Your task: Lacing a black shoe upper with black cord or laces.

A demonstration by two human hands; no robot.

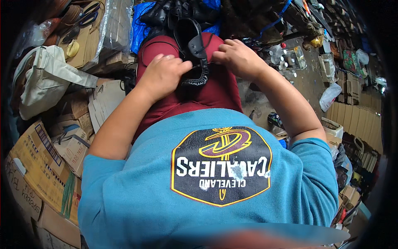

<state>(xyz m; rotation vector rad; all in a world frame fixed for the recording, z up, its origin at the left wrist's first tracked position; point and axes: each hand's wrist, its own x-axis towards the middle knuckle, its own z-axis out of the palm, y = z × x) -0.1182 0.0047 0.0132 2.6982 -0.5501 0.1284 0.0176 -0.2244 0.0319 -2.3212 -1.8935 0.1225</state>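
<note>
A black leather shoe upper [197, 45] lies on my lap, between my thighs in dark red trousers. Its near end has a gathered, stitched edge around an opening. Close to the left of that edge is my left hand [166, 74], its fingers curled in; what they hold, if anything, is hidden. My right hand [238, 58] is closed on the other side of the shoe, over my right thigh, its fingertips hidden too. Across my left thigh loops a thin dark cord [159, 42]. I cannot tell whether either hand pulls on a thread.
Several black shoes [178, 12] lie on a blue plastic sheet [138, 25] beyond my knees. To the left are a whitish cloth bag [45, 83], scissors [89, 16] and cardboard boxes [45, 162]. Small bottles [284, 62] stand on the floor at right, near a plastic bag [330, 96].
</note>
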